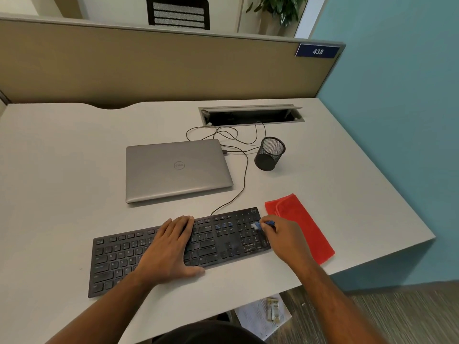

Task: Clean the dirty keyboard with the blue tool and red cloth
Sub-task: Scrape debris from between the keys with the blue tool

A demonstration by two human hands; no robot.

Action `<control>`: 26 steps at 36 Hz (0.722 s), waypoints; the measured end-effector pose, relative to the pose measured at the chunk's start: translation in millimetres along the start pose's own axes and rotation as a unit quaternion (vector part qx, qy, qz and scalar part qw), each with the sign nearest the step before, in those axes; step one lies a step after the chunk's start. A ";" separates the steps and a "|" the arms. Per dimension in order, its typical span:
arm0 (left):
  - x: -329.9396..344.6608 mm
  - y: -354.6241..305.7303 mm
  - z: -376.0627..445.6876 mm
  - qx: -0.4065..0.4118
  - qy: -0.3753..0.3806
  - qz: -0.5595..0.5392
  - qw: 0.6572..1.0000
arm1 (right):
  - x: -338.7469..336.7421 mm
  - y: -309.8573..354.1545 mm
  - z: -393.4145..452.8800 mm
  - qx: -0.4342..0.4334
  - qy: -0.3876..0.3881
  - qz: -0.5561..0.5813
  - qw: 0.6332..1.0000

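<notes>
Grey desk [74, 170] fills the head view, backed by a tan partition [149, 65] with a teal wall on the right. Near the desk's front edge lies the black keyboard [211, 239], slightly askew. Pressing flat on its middle keys is the left hand [171, 247], fingers straight. Over the number pad at the keyboard's right end, the right hand [283, 237] pinches the blue tool [265, 224], its pale bristle tip on the keys. Pale crumbs speckle the pad's front rows. Just beside the keyboard's right end, toward the desk's right edge, lies the red cloth [300, 227], partly under the right wrist.

A brisk stroke could flick crumbs onto the cloth or off the desk's front edge; if the left hand lifts, the keyboard may slide. Toward the back edge sit a closed laptop [173, 170], a mesh cup [269, 153] and a cable hatch [250, 115].
</notes>
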State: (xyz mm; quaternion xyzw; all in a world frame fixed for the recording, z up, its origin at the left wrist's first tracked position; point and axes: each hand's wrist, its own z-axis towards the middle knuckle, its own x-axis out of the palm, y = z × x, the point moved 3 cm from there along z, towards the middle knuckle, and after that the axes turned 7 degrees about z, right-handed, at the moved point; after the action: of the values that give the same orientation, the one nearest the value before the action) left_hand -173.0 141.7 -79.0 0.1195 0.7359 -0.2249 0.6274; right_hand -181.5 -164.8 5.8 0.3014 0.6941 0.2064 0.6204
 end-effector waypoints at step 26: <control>-1.1 0.0 -0.8 0.002 -0.001 -0.004 1.000 | 3.6 6.2 -5.7 -0.025 0.068 -0.100 0.992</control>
State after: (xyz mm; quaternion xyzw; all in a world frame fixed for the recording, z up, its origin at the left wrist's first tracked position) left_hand -173.5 142.2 -77.9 0.1171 0.7355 -0.2290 0.6268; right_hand -186.3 -157.3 8.0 0.2000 0.7557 0.1808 0.5969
